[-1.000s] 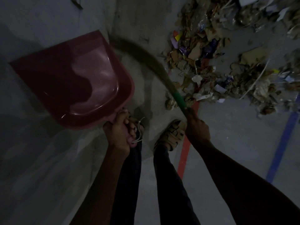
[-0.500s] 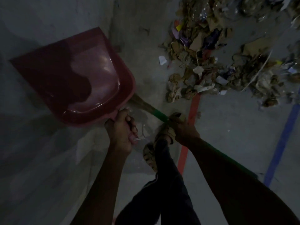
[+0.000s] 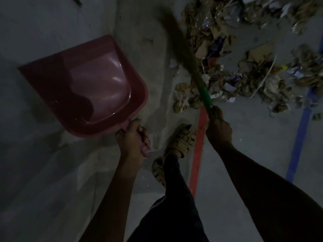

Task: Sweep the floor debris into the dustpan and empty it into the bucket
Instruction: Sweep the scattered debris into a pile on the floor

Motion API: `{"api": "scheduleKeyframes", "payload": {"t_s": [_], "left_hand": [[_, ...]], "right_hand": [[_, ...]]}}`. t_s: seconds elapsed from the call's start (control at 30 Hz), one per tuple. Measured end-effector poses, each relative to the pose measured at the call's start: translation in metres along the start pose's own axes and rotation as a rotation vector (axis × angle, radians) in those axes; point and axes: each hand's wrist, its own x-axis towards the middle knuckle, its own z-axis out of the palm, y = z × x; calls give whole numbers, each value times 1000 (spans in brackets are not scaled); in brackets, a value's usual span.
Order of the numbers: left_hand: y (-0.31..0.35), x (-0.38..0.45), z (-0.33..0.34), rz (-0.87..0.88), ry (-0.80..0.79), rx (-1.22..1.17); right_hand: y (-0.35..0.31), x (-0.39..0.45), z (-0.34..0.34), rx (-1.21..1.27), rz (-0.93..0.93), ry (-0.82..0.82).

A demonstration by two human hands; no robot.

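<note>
1. Swung up from beside the dustpan (image 3: 97,88), the broom (image 3: 185,49) now reaches toward the debris (image 3: 244,67).
2. Right hand (image 3: 218,128) grips its green handle.
3. Left hand (image 3: 132,138) clasps the empty dustpan's handle; pan lies beyond it on the floor (image 3: 43,172).

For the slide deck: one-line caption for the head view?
Left hand holds empty red plastic dustpan; right hand swings green-handled broom beside floor debris pile.
</note>
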Motion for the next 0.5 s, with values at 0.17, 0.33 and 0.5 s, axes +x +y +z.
{"api": "scheduleKeyframes", "payload": {"t_s": [0.17, 0.33, 0.5], "left_hand": [[2, 3, 17, -33, -20, 9], [21, 9, 47, -25, -16, 26], [42, 28, 73, 16, -33, 54]], "right_hand": [[-24, 6, 0, 76, -71, 28], [-36, 27, 11, -9, -291, -143], [-46, 55, -14, -64, -275, -186]]}}
